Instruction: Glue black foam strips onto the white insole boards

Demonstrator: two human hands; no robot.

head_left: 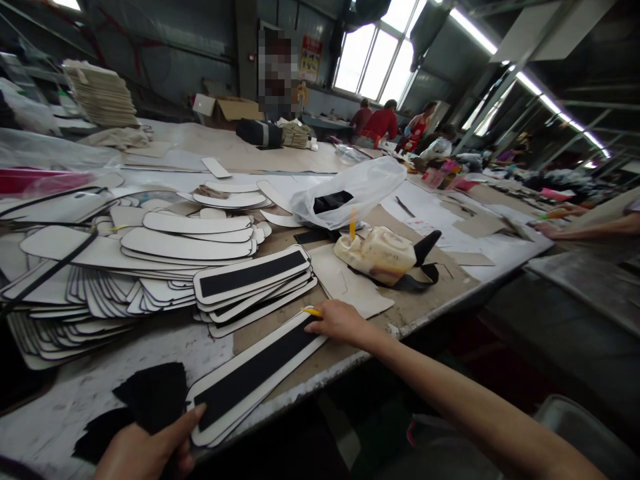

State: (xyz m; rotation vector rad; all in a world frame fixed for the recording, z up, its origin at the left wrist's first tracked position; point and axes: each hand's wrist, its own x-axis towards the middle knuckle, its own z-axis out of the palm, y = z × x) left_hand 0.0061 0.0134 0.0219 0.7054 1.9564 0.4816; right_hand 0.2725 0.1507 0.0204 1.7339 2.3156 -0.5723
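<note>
A long white panel (300,357) with rounded ends and a black strip (255,375) along its middle lies at the table's front edge, with at least one more panel under it. My left hand (150,447) is closed on its near left end, the thumb on top and the fingers partly hidden. At the far right end rests my right hand (343,323), its fingers closed round a thin yellow stick (313,311) whose tip points left. Pieces of black cloth (155,393) lie beside my left hand. Just behind is a small stack of similar strip-covered panels (255,277).
Many white panels (185,243) are heaped at left. A stained plastic jug (385,250) with a yellow stick in it stands beyond my right hand, near a clear plastic bag (350,190). A co-worker's arm (585,230) reaches in at right; other people sit farther back.
</note>
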